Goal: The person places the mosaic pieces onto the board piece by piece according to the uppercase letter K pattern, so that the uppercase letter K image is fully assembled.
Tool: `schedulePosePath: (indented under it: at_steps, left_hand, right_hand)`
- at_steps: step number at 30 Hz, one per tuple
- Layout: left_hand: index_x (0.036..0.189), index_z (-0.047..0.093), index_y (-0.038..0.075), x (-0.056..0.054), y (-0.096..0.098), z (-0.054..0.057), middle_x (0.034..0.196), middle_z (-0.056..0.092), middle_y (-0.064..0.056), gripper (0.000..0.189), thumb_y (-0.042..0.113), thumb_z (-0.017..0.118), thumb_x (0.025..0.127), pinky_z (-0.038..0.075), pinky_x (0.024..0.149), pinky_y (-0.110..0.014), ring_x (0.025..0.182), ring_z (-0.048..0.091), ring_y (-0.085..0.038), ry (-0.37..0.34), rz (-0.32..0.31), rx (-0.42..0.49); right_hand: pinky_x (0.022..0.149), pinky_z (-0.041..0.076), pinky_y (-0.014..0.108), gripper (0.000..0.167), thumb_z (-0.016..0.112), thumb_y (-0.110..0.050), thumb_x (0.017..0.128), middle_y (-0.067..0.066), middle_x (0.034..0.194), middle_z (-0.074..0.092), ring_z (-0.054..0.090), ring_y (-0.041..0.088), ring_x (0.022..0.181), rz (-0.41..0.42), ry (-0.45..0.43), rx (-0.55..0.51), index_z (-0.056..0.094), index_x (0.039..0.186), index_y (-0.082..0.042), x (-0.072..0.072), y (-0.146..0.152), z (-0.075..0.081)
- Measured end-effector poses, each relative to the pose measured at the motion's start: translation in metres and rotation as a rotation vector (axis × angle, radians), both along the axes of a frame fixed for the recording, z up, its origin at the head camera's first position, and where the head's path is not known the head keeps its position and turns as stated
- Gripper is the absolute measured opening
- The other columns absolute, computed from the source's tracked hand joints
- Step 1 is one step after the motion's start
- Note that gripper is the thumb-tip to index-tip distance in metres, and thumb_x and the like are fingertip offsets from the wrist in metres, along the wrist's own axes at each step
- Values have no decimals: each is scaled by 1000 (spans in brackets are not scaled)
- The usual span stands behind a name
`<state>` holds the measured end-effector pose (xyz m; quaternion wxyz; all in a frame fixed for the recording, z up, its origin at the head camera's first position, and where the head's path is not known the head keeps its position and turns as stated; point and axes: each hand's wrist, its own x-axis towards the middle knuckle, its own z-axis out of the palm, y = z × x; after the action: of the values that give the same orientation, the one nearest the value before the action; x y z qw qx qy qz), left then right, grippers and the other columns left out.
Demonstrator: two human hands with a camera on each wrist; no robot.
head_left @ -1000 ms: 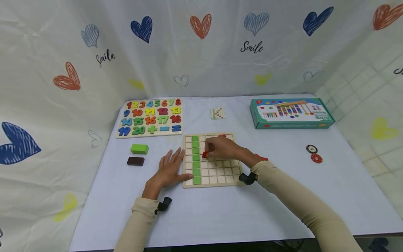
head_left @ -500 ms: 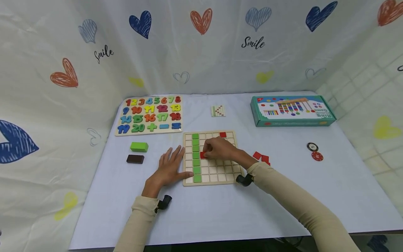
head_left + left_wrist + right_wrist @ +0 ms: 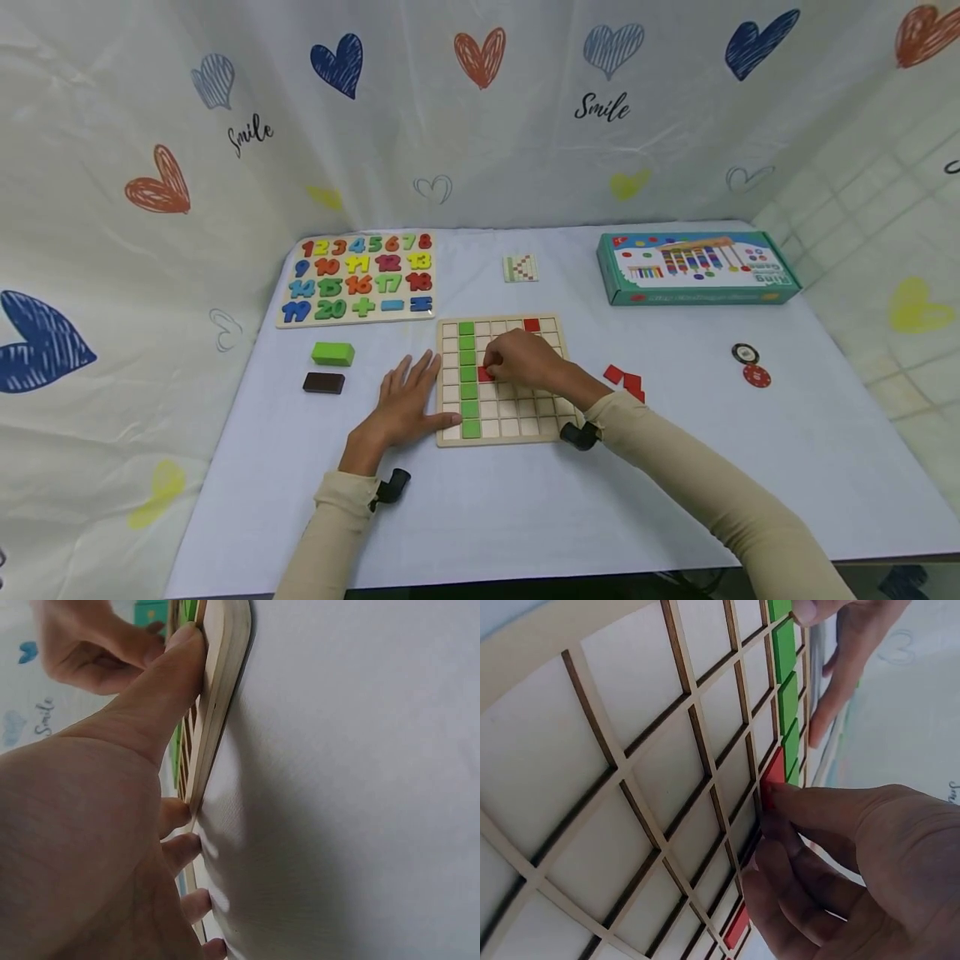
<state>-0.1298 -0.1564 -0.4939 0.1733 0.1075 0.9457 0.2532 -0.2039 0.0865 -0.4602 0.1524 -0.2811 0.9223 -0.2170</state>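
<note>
A wooden grid board (image 3: 528, 429) lies on the table with a column of green square tiles (image 3: 468, 390) near its left side. My right hand (image 3: 525, 360) is over the board, its thumb and fingertips pinching a red square tile (image 3: 773, 772) in a cell beside the green column. Another red tile (image 3: 532, 325) sits in the top row. My left hand (image 3: 405, 406) lies with fingers spread at the board's left edge. In the left wrist view its thumb (image 3: 161, 690) rests on the board's rim, and the other fingertips touch the table beside it.
Several loose red tiles (image 3: 632, 382) lie right of the board. A number puzzle (image 3: 375, 320), a small pattern card (image 3: 521, 268) and a green box (image 3: 701, 292) stand behind. Green (image 3: 332, 354) and dark (image 3: 323, 383) blocks lie left; two round chips (image 3: 756, 377) lie right.
The red tile in my right hand has gone from tilted to lying flatter in its cell, and the hand has shifted slightly left. My left hand has stayed in place.
</note>
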Motion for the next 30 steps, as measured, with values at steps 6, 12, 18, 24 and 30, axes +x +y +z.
schedulePosePath:
  at_steps: [6, 12, 18, 24, 30]
  left_hand:
    - [172, 15, 12, 1, 0, -1, 180, 9, -9, 113, 54, 81, 90, -1, 129, -66, 164, -3, -41, 8, 0, 2]
    - [172, 15, 13, 1, 1, -2, 180, 9, -8, 114, 54, 82, 89, -1, 129, -65, 164, -3, -40, 7, 0, -2]
    - [172, 15, 13, 1, 1, -2, 180, 9, -8, 114, 53, 83, 89, -1, 129, -64, 164, -4, -40, 7, 14, 7]
    - [172, 15, 12, 1, 1, -2, 180, 8, -9, 114, 52, 83, 89, -1, 129, -65, 164, -4, -41, 7, 8, 18]
    - [172, 15, 11, 1, 0, -2, 180, 9, -10, 114, 52, 83, 89, -1, 129, -65, 164, -4, -42, 4, 1, 28]
  right_hand:
    - [82, 59, 33, 14, 76, -18, 99, -3, 102, 79, 69, 13, 94, 12, -24, -56, 83, 109, -13, 2, 12, 6]
    - [81, 58, 35, 16, 76, -17, 99, -2, 100, 77, 69, 14, 92, 16, -14, -110, 81, 113, -11, -3, 45, 14]
    - [80, 58, 37, 17, 77, -18, 99, 0, 101, 77, 68, 19, 95, -29, -42, -73, 80, 113, -10, -13, 90, 25]
    - [73, 56, 33, 13, 77, -18, 97, -1, 98, 75, 66, 17, 90, -58, -111, 39, 79, 108, -12, -16, 142, 35]
    - [73, 56, 35, 19, 79, -21, 95, 4, 102, 73, 65, 21, 90, -116, -186, 116, 76, 108, -8, -12, 181, 37]
